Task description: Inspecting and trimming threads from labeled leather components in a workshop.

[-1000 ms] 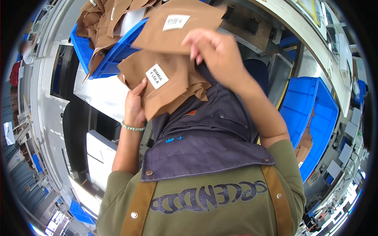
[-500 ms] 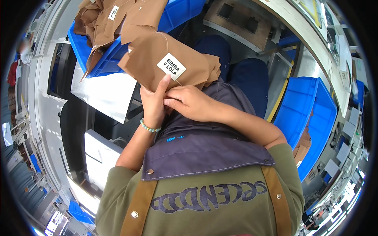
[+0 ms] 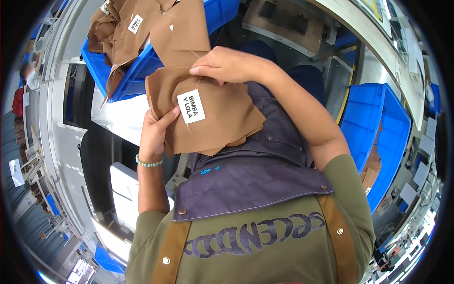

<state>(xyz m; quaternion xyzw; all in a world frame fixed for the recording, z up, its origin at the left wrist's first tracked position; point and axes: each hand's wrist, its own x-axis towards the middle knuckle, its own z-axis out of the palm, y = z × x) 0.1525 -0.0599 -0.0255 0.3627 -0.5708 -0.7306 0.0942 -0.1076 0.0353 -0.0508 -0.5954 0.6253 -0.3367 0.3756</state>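
Note:
A stack of brown fabric pieces (image 3: 222, 113) lies over my lap, its layers fanned at the right corner. On the top piece sits a white label (image 3: 191, 107) with dark print, loose thread ends trailing from it. My left hand (image 3: 153, 135), with a beaded bracelet at the wrist, grips the stack's left edge, thumb on top beside the label and fingers underneath. At the far edge, my right hand (image 3: 227, 65) is closed on the fabric with its fingers bent; part of its grip is hidden.
Beyond the stack, a blue bin (image 3: 137, 78) overflows with brown labelled pieces (image 3: 127, 35), some hanging over its side. Another blue bin (image 3: 364, 120) at the right holds more brown pieces (image 3: 372, 170). A white panel (image 3: 124, 118) is at the left.
My right hand has moved from beside my left hand to the stack's far edge. The stack has turned and tilted flatter, and my left hand has shifted left and nearer me.

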